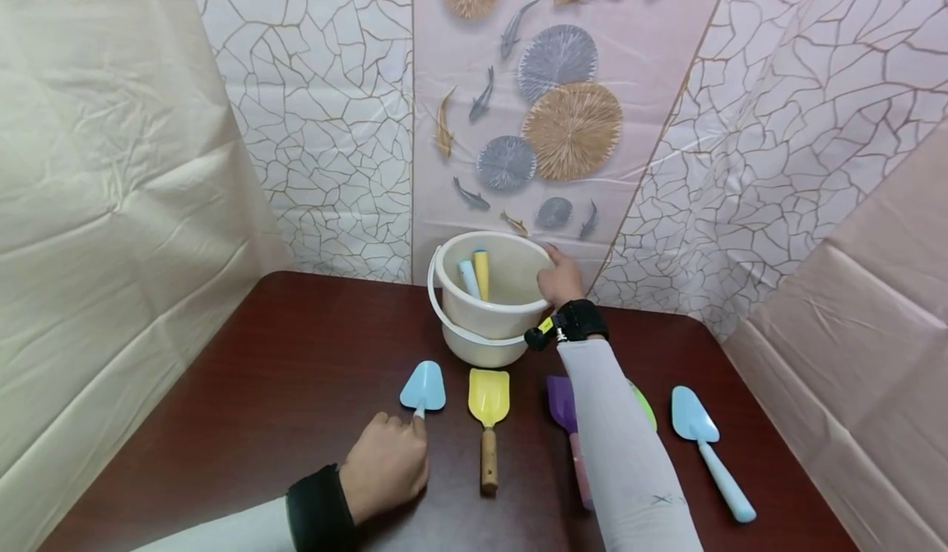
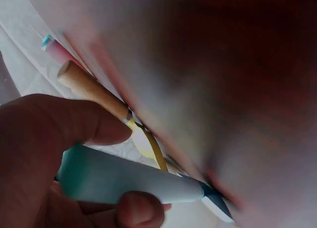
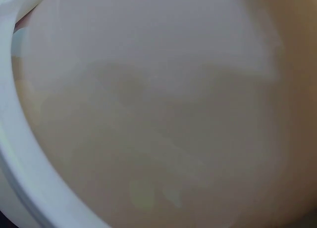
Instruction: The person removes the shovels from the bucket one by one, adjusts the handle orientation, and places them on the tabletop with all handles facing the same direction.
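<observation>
while the left hand (image 1: 387,463) grips a blue trowel (image 1: 424,386) left of the yellow shovel (image 1: 489,400), the right hand (image 1: 560,279) holds the white bucket (image 1: 485,322) by its rim on the desk (image 1: 333,330); lopsided pressure could tip it.

A fish-printed backdrop (image 1: 533,116) hangs behind a brown table (image 1: 333,338), cream cloth (image 1: 111,190) at left.

In the head view the right sleeve (image 1: 625,445) hides most of a green thing (image 1: 646,407) and the left hand (image 1: 388,461) its blue trowel's handle (image 2: 143,179), while the right wrist view crops the white bucket (image 3: 22,154).
</observation>
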{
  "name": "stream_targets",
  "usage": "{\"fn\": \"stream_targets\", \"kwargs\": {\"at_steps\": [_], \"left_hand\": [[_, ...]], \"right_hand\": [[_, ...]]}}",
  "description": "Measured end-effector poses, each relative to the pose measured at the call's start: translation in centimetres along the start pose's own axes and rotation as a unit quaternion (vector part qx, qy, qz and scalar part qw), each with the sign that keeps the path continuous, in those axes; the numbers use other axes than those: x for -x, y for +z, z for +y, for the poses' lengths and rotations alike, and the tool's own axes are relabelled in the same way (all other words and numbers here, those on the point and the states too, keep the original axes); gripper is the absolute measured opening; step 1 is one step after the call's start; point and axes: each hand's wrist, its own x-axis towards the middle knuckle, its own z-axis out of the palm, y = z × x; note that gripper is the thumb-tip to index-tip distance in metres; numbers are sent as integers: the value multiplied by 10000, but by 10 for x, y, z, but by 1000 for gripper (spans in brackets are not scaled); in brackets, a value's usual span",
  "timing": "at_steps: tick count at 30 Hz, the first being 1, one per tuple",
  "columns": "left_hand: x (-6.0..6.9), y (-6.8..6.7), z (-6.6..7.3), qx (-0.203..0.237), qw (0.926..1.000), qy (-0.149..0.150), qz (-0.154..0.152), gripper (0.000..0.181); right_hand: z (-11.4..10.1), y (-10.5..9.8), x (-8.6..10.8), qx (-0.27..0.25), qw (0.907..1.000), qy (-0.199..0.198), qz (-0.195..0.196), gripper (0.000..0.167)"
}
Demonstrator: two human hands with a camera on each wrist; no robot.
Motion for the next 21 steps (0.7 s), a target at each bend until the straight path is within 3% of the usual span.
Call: {"fn": "stream_targets", "kwargs": {"at_steps": [11, 21], "left_hand": [[0, 3, 3, 457, 9984, -147, -287, 26], [-1, -1, 3, 779, 9957, -205, -462, 26]], "right_hand": [[2, 0, -3, -105, 9999, 109, -32, 81], [1, 0, -1, -84, 10000, 28, -43, 80]]}}
